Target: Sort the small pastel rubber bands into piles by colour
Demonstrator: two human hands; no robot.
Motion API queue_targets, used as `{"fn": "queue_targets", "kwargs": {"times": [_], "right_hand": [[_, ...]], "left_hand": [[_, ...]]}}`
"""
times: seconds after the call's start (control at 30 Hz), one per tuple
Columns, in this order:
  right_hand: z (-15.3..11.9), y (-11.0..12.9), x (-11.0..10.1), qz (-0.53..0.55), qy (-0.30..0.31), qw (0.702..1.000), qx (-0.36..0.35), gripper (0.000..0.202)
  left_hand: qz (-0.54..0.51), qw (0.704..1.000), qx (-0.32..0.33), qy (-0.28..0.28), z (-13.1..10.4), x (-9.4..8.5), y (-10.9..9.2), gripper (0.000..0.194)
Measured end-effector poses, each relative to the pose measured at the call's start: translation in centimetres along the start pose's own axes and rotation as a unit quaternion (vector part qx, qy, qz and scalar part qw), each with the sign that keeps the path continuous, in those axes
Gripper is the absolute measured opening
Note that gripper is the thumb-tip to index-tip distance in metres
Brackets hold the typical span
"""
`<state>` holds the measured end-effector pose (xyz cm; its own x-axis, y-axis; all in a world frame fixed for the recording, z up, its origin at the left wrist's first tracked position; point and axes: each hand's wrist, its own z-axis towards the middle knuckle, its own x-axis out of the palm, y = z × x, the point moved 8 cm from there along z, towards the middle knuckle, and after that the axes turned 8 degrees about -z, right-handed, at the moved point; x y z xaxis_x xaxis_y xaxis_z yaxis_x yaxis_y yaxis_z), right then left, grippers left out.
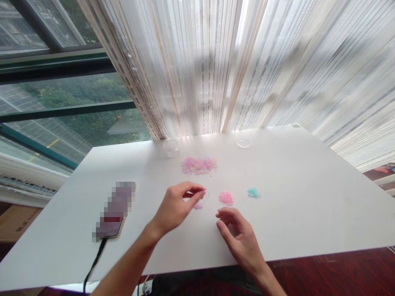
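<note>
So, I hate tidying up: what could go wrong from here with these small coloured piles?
The left hand could scatter the small lilac pile of fine pieces at its fingertips. The right hand, near the small bright-pink pile of fine pieces, might brush it toward the small turquoise pile.

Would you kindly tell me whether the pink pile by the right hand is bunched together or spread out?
Bunched together: the pink pile forms one compact clump on the white table.
</note>
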<state>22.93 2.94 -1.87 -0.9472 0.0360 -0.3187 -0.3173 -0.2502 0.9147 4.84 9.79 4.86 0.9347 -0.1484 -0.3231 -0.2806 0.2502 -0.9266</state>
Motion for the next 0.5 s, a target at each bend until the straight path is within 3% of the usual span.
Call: {"fn": "queue_targets", "kwargs": {"times": [0.13,0.2,0.33,0.5], "right_hand": [[0.0,0.2,0.4,0.02,0.015,0.999,-0.031,0.039],[0.1,0.6,0.7,-0.001,0.032,0.998,-0.054,0.036],[0.0,1.7,1.2,-0.061,0.069,0.991,-0.095,0.009],[-0.7,1.9,1.3,-0.147,0.118,0.973,-0.131,0.017]], "left_hand": [[-0.016,1.0,0.006,0.003,-4.9,2.5,1.4,0.012],[-0.008,1.0,0.01,-0.002,-6.4,3.2,2.3,0.012],[0.041,0.997,0.066,-0.001,-8.4,3.9,2.6,0.015],[0.14,0.982,0.128,0.003,-9.8,4.3,2.3,0.017]]}}
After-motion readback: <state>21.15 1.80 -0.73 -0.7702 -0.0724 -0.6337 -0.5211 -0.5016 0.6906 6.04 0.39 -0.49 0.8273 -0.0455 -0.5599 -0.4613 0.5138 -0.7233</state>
